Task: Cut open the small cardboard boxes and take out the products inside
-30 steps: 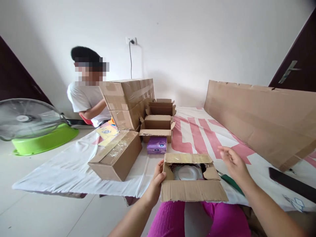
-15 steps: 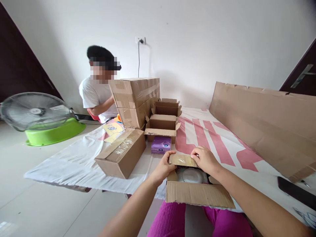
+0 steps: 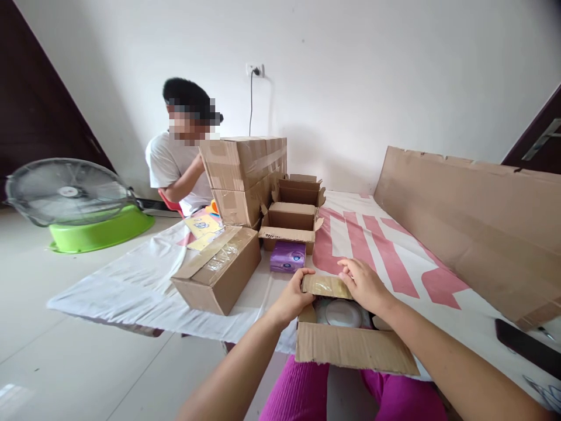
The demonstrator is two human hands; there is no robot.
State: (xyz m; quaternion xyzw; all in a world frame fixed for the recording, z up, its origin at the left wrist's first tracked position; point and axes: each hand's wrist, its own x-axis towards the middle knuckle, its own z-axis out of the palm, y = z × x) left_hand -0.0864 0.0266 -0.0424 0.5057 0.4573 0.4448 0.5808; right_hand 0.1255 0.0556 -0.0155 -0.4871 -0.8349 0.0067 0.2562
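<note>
Beneath hands (image 3: 290, 299), ridged cardboard box (image 3: 355, 349), round contents (image 3: 343, 314)

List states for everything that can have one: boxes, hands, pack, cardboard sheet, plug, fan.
Front box, open, white round item inside
Left hand, gripping front box's far left corner
Right hand, at far flap, contact unclear
Box at left, taped shut
Stacked boxes, taped shut
Boxes behind pack, open
Purple pack, can't tell if opened
Cardboard sheet, standing on edge
Plug, in wall socket
Fan, can't tell if running
</note>
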